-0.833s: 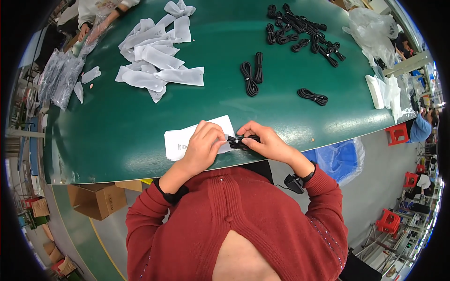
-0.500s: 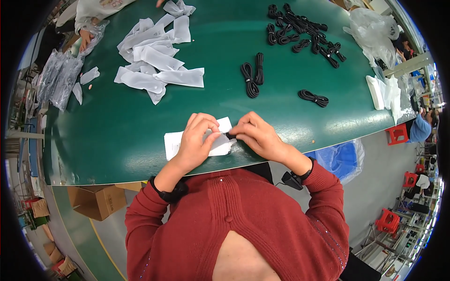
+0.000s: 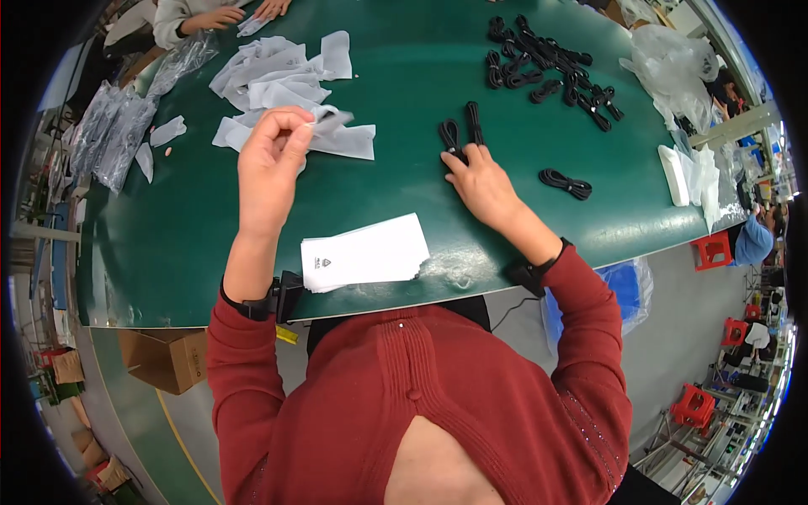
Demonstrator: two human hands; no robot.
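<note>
Here, left hand (image 3: 271, 164) pinches a white pouch (image 3: 324, 120) — right hand (image 3: 480, 181) presses flat on a coiled black cable (image 3: 452, 136).

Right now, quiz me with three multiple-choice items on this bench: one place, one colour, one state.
1. Where is the right hand?
A. on the coiled black cables
B. on the cardboard box
C. in the lap

2. What colour is the table?
A. red
B. green
C. white

3. What is the left hand doing?
A. lying flat
B. pinching a white pouch
C. gripping a stool

Answers: 1 A, its fingertips reach the two coils. 2 B, the top is dark green. 3 B, finger and thumb close on a pouch at the pile's edge.
</note>
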